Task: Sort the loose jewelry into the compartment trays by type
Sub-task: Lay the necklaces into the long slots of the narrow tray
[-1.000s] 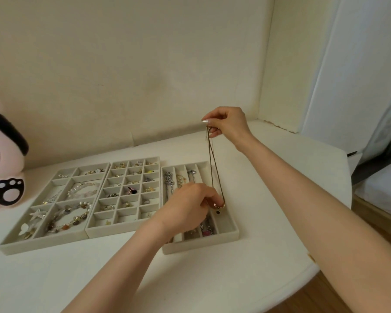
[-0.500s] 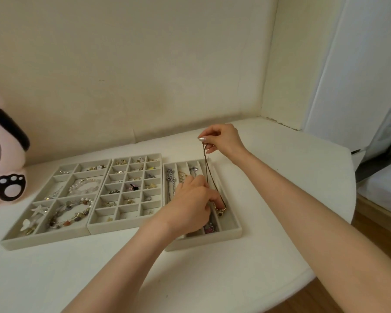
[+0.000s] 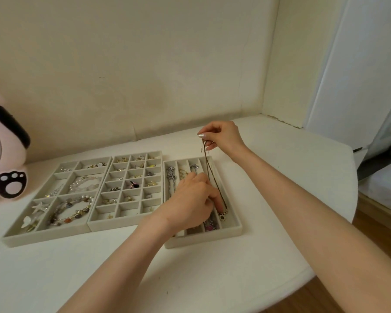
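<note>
A brown cord necklace (image 3: 212, 177) with a dark round pendant runs down the rightmost long slot of the right tray (image 3: 233, 224). My right hand (image 3: 221, 137) pinches the cord's clasp end just beyond the tray's far edge. Over the tray's middle, my left hand (image 3: 194, 199) presses fingertips on the cord close to the pendant (image 3: 222, 216), which rests in the slot. Other necklaces lie in the neighbouring slots, partly hidden by my left hand.
A middle tray (image 3: 124, 222) of small squares holds earrings. The left tray (image 3: 20, 239) holds bracelets and hair pieces. A pink plush object (image 3: 5, 154) stands at the far left. The white table's rounded edge (image 3: 325, 267) drops off at the right.
My right hand has come down from high above the table to just beyond the tray's far edge. The necklace has gone from hanging upright to lying along the slot.
</note>
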{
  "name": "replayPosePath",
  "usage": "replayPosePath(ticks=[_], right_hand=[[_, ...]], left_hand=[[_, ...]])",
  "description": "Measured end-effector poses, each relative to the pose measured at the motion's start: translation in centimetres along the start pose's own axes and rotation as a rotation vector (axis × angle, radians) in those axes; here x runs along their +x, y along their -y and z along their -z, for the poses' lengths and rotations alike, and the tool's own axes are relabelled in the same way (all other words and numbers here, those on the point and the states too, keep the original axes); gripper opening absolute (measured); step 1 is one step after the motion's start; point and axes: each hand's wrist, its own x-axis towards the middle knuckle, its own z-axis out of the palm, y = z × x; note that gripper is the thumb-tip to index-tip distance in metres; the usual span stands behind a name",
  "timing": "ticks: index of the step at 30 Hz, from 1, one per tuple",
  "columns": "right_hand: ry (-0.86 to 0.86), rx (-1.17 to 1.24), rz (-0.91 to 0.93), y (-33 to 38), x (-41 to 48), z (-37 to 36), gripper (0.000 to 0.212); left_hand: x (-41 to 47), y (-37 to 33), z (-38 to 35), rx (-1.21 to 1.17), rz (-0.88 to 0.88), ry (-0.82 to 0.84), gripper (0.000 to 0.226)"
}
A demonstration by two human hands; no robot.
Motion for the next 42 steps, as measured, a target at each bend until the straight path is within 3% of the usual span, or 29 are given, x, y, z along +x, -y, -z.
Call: replayPosePath(ticks=[12,24,37,42], right_hand=[[0.03,-0.105,-0.019,-1.3,-0.9,-0.1,0.008],[-0.018,-0.217,0.058,-1.8,-0.8,0.1,0.015],[0.073,-0.318,0.043,-1.8,-1.2,0.1,0.013],[0.123,-0.375,0.064,-1.2,-1.6,0.5,0.01]], left_hand=[[-0.3,-0.3,0.7,-0.035,-0.026,0.103,0.045],[-0.3,-0.2,0.6,-0.064,-0.023,0.108,0.044],[-0.2,-0.1,0.4,-0.074,-0.027,0.11,0.044],[0.0,0.2,0.4,-0.052,0.001,0.025,0.042]])
